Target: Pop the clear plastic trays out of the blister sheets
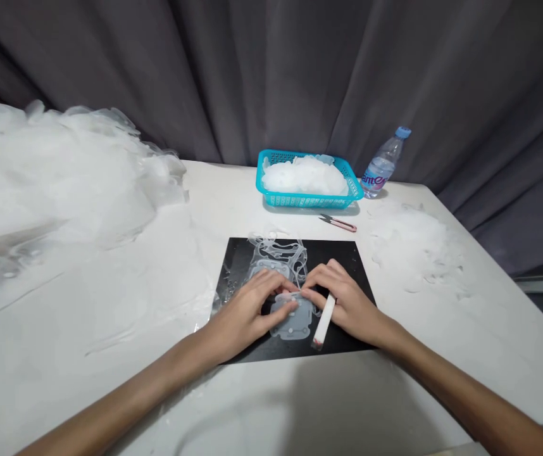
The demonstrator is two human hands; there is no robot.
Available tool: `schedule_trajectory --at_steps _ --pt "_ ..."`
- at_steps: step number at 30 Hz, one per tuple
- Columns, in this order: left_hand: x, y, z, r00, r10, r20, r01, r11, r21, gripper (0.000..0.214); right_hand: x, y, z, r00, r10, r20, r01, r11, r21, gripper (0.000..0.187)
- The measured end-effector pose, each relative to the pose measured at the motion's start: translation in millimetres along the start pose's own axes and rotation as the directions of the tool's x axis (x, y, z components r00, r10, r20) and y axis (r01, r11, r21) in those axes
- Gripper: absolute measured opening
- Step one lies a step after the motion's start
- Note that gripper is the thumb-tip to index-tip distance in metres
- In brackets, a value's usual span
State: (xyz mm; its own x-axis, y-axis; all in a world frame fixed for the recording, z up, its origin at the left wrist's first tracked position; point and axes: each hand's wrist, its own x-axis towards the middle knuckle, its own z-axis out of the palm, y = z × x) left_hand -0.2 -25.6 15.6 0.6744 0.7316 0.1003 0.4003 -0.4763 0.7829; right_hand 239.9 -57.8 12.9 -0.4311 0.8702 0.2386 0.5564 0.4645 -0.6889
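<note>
A translucent, rounded-square silicone piece (292, 323) lies on the black mat (342, 253). My left hand (257, 303) pinches its upper left part between thumb and fingers. At its top edge, the fingertips of my right hand (342, 294) are closed together beside a thin clear strand. Tucked in that same hand is a white stick-like handle (326, 316), its reddish clear end pointing down toward the mat. Behind my left fingers rests a second translucent piece (269, 266), partly hidden. Curly clear offcuts (295, 253) lie beyond my hands on the mat.
A blue basket (307, 201) of white translucent pieces stands at the back, with a water bottle (384, 166) beside it. Pink-handled thread snips (338, 223) lie in front. A large translucent heap (57, 177) covers the left; a smaller pile (414, 244) sits right.
</note>
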Motion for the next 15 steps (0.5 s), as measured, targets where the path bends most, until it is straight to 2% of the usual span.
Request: schedule_trajectory --at_steps 5,10,13,15 --pt "-0.5 2.8 3.4 1.000 -0.001 -0.023 0.000 1.000 -0.024 0.012 2.4 -1.3 -4.3 0.999 0.050 0.001 -0.050 0.990 0.131 0.011" --pt "-1.2 9.6 7.2 0.998 0.012 -0.057 -0.016 0.997 -0.072 0.008 5.6 -6.4 -10.0 0.992 0.115 0.049 -0.120 0.986 0.112 0.021" --pt "-4.2 14.5 7.4 0.999 0.029 -0.012 -0.030 0.998 -0.049 0.007 6.8 -6.1 -14.6 0.990 0.111 0.091 -0.120 0.988 0.100 0.019" --pt "-6.0 17.3 7.2 0.999 0.041 0.027 -0.040 0.998 -0.040 0.007 7.3 -4.7 -18.6 0.988 0.057 0.144 -0.073 0.991 0.111 0.017"
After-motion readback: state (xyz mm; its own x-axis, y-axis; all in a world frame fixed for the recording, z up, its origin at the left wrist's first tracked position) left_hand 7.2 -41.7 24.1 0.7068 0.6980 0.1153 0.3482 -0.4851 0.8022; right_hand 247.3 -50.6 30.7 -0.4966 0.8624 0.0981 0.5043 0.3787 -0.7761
